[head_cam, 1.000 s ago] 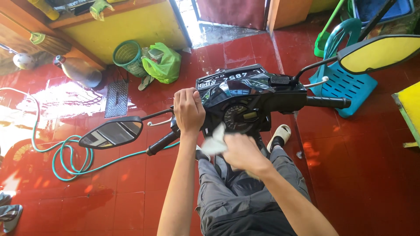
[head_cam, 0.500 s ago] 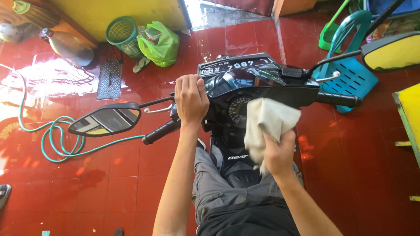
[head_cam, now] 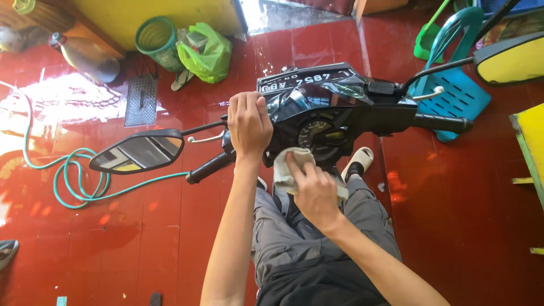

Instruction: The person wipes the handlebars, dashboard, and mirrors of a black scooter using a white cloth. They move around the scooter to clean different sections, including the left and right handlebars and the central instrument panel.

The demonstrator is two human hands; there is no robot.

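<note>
I sit astride a black motorcycle and look down on its handlebar and round speedometer (head_cam: 315, 135). My left hand (head_cam: 248, 123) grips the left side of the handlebar housing, just inboard of the black left grip (head_cam: 208, 168). My right hand (head_cam: 313, 190) presses a pale grey cloth (head_cam: 286, 167) against the lower left edge of the instrument panel. The left mirror (head_cam: 137, 151) sticks out to the left, and the yellow-backed right mirror (head_cam: 510, 58) stands at the upper right. The black right grip (head_cam: 443, 122) is free.
The floor is wet red tile. A green hose (head_cam: 73, 181) lies coiled at the left. A green bucket (head_cam: 154, 41), a green plastic bag (head_cam: 207, 52) and a dark floor mat (head_cam: 141, 100) sit near the yellow wall. A blue plastic chair (head_cam: 458, 93) stands on the right.
My right hand has brought the cloth down and left, from beside the speedometer to the panel's lower left edge. The left hand has stayed on the handlebar.
</note>
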